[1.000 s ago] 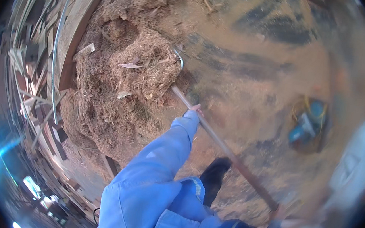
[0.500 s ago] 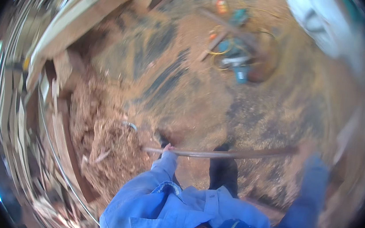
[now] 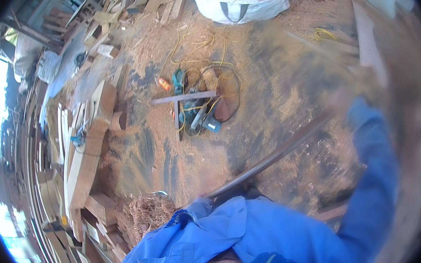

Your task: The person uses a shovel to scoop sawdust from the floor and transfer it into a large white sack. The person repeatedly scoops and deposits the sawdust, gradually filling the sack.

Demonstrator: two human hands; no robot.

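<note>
A long brown wooden strip (image 3: 275, 153) slants across the lower middle, its near end by my waist and its far end up to the right. My left hand (image 3: 204, 196) is closed at the near end, mostly hidden by the blue sleeve. Around the far end my right hand (image 3: 340, 103) is closed, smeared by motion at the end of my stretched arm. The strip is held above the sawdust-covered ground.
Teal power tools (image 3: 197, 112) lie among yellow cords and short wood pieces (image 3: 186, 98) ahead. A big white sack (image 3: 239, 3) stands beyond. Thick timber beams (image 3: 89, 160) and stacked boards line the left, near a shavings heap (image 3: 148, 215). A pale board (image 3: 370, 48) lies far right.
My view has turned to the right. The strip has swung from nearly level to a steep slant, its right end moving away from me with my right hand.
</note>
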